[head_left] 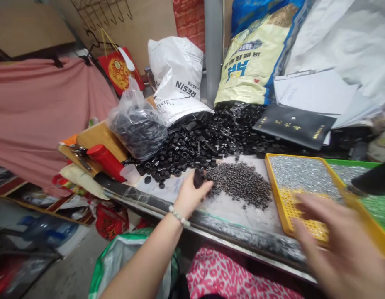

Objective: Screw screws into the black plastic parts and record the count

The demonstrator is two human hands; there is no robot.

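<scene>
My left hand (192, 192), with a beaded bracelet at the wrist, is closed on a small black part (198, 178) at the left edge of a heap of small dark metal pieces (240, 182). Black plastic parts (186, 145) are piled just behind it. My right hand (332, 236), smeared by motion, is over the front of a yellow tray (276, 193). Silvery small pieces (301, 172) fill the back of that tray, and its perforated yellow bottom shows in front. Whether the right fingers hold anything is too blurred to tell.
A red cylinder (105, 162) and a translucent cup (130, 174) stand at the left, before a clear bag (139, 128) of dark parts. A black folder (294, 125) lies behind the yellow tray. At the right, a dark tool (373, 179) extends over a green tray (351, 162).
</scene>
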